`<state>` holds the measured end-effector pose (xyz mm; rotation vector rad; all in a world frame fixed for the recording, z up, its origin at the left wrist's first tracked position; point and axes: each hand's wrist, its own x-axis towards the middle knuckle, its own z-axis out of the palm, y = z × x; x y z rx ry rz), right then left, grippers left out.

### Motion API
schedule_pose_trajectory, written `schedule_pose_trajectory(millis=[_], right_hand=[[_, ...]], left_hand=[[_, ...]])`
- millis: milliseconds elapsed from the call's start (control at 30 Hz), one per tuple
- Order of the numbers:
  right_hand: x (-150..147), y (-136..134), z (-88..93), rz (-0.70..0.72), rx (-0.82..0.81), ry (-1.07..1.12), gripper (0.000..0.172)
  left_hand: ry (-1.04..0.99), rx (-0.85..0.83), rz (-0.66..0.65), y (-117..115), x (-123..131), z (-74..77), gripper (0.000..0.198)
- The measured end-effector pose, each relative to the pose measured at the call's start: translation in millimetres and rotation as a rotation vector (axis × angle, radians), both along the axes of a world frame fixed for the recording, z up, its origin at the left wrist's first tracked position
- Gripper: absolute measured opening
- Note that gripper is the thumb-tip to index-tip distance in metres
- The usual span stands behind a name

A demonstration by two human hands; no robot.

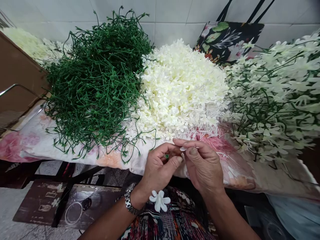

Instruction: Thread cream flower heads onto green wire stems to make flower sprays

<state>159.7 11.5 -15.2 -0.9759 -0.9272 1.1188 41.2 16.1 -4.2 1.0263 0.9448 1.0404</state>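
The step in hand looks like fine fingertip work on a single flower point(187, 148), held just over the front edge of the cloth-covered table point(240, 173). The right hand point(203, 163) pinches that flower between thumb and fingers. The left hand point(162, 163) is curled, its fingertips close beside the flower; a bit of green stem point(167, 156) shows inside the curl and appears to be gripped there, though most of it is hidden. Another flower, the lower bloom point(160, 201), hangs beside the left wrist above the lap; what bears it cannot be seen.

The next move seems to call for a light pinch, the right hand steady and the left lined up with it, without creasing the petals.

The green pile point(97, 83) covers the table's left part and straggles to the front edge, so loose ends could snag the left hand. The white heap point(180, 90) fills the middle, reaching almost to the fingers. Sprays point(280, 100) crowd the right end. Towards the back edge stand a bag point(230, 43) and tiled wall; a box point(22, 76) closes the left end. The easiest room lies in front of the edge, over the lap, and along the front strip right of the hands.
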Motion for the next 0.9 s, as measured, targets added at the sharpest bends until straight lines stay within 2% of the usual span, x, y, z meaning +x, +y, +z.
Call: schedule_pose_trajectory(millis=[233,333,400,500,533,733,800,900], right_hand=[[-13,1,-1.6,0.034,-0.005,0.050,0.007],[-11,-2,-2.0,0.095,0.042,-0.043,0.010],[-7,-4,-0.9,0.138,0.090,-0.142,0.018],[5,-6,3.0,0.163,0.167,-0.351,0.037],[10,-7,4.9,0.152,0.193,-0.433,0.038],[20,-4,19.2,0.084,0.453,-0.903,0.019],[18,-2,22.3,0.075,0.512,-0.988,0.016],[16,0,24.1,0.074,0.510,-1.036,0.015]], left_hand=[[-0.032,-0.090,0.097,1,13,-4.3,0.025],[-0.077,-0.102,0.118,0,11,-6.5,0.026],[-0.081,-0.097,0.122,0,7,-6.0,0.023],[0.027,0.025,0.118,0,-3,-2.7,0.015],[0.088,0.098,0.122,0,-6,-1.1,0.013],[0.445,0.516,0.133,1,-16,5.4,0.013],[0.515,0.581,0.135,1,-17,5.7,0.015],[0.586,0.617,0.125,0,-19,5.0,0.017]])
